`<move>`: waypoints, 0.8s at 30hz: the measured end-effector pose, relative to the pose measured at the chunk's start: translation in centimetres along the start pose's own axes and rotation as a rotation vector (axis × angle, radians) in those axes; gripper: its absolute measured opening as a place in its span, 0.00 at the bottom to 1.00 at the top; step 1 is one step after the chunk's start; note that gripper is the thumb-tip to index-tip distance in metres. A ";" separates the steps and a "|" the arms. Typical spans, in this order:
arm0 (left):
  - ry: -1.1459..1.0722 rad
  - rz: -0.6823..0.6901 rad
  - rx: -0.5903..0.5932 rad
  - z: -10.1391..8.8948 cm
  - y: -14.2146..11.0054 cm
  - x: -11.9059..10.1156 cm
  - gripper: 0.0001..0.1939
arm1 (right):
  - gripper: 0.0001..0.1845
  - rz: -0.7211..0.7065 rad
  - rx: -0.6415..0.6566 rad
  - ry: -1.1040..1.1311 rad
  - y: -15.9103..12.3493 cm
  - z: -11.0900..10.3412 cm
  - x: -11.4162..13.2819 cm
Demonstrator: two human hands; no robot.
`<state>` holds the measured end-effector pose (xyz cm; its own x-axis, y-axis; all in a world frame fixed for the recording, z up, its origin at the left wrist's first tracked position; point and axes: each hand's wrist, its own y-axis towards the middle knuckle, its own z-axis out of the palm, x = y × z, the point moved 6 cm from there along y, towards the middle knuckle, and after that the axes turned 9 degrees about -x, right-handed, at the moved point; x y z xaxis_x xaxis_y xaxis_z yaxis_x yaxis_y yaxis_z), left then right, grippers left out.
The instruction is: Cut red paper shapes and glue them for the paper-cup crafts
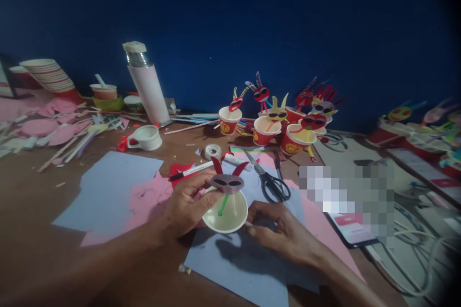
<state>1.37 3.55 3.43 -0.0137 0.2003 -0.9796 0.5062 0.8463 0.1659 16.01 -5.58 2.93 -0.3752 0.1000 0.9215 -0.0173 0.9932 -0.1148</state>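
My left hand grips a white-lined paper cup at its left side, thumb near the rim. A grey-purple paper face with black eye shapes and two red ears stands at the cup's far rim. Below it, a green straw piece runs down inside the cup. My right hand is beside the cup's lower right, its thumb and fingers closed on a thin pale straw-like end at the cup wall. How far that piece reaches through the wall is hidden. Blue paper lies underneath.
Black-handled scissors, a marker and a tape roll lie just beyond my hands. Several cups with paper faces stand behind. A mug and white flask are left; a phone and cables right.
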 end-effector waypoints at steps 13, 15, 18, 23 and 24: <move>0.054 0.146 0.066 -0.5 -0.1 -1.0 0.09 | 0.10 -0.017 -0.097 -0.013 0.2 0.7 0.2; 0.043 0.139 0.066 -0.6 -0.1 -0.9 0.09 | 0.10 -0.031 -0.110 -0.017 0.1 0.7 0.2; 0.031 0.125 0.057 -0.7 -0.1 -0.9 0.09 | 0.08 -0.063 -0.120 0.000 -0.2 0.5 0.5; 0.057 0.107 0.062 -0.7 -0.2 -1.1 0.10 | 0.06 -0.070 -0.191 -0.139 -0.5 -1.0 1.0; 0.062 0.107 0.073 -0.7 -0.3 -1.1 0.11 | 0.06 -0.082 -0.224 -0.193 -0.5 -1.5 1.1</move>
<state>0.67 3.41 4.58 -0.0080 0.3193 -0.9476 0.5692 0.7806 0.2583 16.98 -5.92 4.58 -0.5502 0.0268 0.8346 0.1422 0.9879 0.0620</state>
